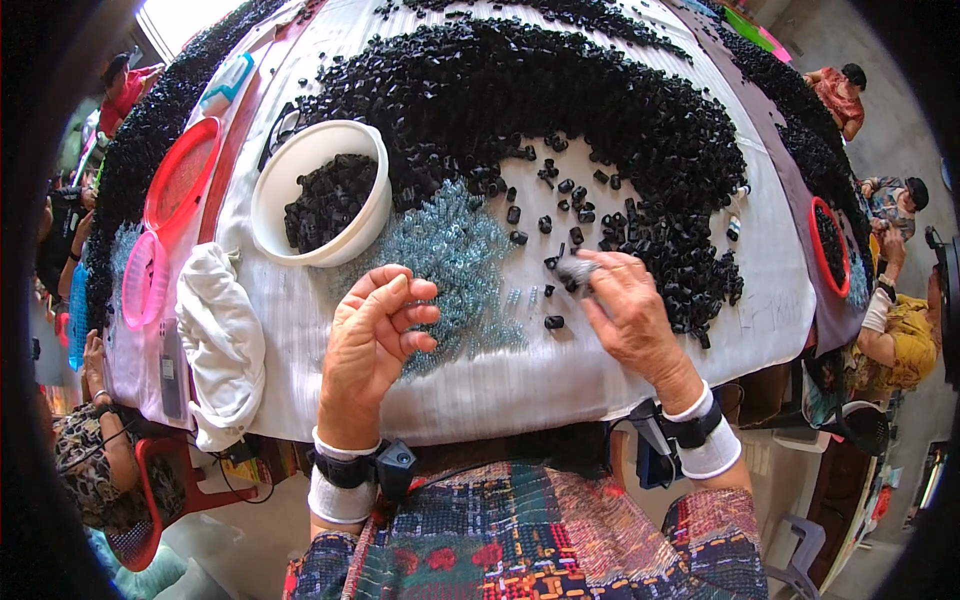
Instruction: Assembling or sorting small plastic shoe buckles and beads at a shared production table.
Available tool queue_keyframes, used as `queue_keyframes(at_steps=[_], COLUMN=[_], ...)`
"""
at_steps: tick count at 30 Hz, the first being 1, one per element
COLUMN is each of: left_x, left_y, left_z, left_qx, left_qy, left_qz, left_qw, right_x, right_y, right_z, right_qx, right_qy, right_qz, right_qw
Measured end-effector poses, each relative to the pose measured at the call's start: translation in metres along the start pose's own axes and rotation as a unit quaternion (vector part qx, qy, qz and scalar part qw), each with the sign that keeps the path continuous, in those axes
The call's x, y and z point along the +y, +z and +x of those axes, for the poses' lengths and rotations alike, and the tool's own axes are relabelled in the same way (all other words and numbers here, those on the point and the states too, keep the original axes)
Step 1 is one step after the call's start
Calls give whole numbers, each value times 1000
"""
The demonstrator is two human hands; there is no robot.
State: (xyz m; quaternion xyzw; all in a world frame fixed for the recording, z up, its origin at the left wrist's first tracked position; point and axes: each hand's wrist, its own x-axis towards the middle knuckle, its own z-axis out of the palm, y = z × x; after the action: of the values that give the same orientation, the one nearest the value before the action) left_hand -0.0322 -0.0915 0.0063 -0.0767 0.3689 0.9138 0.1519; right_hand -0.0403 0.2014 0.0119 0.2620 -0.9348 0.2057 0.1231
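Black plastic pieces (560,70) spread in a wide heap over the white cloth (770,280), with loose bits scattered just ahead of the right hand (632,305). On my remote feed, I see that hand's fingers closed around a small, blurred grey piece (577,270). The left hand (365,350) has its thumb and index finger brought together, the others curled; I cannot tell whether it pinches anything. It is nearest the pile of clear bluish pieces (455,250). Left of that pile, 1 white bowl (372,205) holds more black pieces.
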Motion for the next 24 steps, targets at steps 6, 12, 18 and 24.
queue_keyframes(at_steps=[6,12,18,24], left_x=[-1,-3,-3,-4], left_y=[6,9,1,5], left_z=[1,1,0,2], left_qx=[-2,-15,6,-19], left_qy=[-9,-14,-16,-19], left_qz=[-5,-13,-10,-10], left_qw=[1000,1000,1000,1000], right_x=[-25,-11,3,-14], right_y=[8,16,8,14], right_z=[-14,-23,-18,5], right_qx=[44,32,123,110], right_qy=[-55,-65,8,-47], right_qz=[126,42,-31,11], right_qw=[990,997,992,993])
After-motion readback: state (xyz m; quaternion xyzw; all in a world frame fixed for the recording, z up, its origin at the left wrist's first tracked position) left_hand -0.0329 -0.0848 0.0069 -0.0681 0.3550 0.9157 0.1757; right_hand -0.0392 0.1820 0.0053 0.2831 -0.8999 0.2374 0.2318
